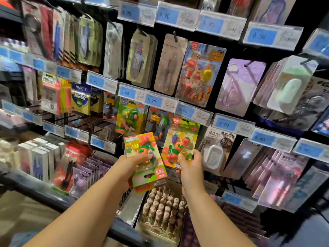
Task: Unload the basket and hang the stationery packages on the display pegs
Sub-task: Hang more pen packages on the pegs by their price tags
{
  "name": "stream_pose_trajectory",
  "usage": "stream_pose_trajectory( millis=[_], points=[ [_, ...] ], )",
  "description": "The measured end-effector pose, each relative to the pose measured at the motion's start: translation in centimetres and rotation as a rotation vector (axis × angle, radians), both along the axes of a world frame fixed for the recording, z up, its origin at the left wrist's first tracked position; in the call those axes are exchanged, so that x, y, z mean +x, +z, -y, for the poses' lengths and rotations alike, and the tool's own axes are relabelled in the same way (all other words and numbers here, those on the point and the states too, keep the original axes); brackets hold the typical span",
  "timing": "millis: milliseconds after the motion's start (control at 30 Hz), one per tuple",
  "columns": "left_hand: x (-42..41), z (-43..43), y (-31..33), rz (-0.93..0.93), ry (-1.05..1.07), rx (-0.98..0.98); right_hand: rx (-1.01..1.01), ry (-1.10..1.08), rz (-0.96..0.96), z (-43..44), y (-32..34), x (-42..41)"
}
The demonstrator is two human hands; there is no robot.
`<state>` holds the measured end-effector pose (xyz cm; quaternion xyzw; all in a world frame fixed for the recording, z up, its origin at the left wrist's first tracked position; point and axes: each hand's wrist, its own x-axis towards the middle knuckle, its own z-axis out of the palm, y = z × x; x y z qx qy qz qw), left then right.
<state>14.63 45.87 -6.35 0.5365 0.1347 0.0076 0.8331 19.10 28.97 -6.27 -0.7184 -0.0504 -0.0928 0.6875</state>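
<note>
Head view. Right hand [191,168] pinches an upright yellow-green fruit-eraser blister card [179,138], hang-end above the grip. Left hand [130,164] grips an inverted twin card [140,141].

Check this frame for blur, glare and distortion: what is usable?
Head view: centre sharp, the upside-down eraser pack in the left hand and upright eraser pack in the right hand readable; left-side packages motion-smeared; glare whitens the blister packs at right; price rails bow.

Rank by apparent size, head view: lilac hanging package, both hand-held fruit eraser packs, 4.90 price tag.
1. Lilac package.
2. Left-hand eraser pack and right-hand eraser pack: alike, not ranked.
3. 4.90 price tag.
</note>
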Motion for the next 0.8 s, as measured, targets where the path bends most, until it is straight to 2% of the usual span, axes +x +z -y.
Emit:
stream_pose_trajectory(
  millis=[800],
  points=[
    [-0.2, -1.6, 1.0, 0.01, -0.015, 0.005, -0.001, -0.203, 0.048, -2.1, 0.1, 0.9]
  ],
)
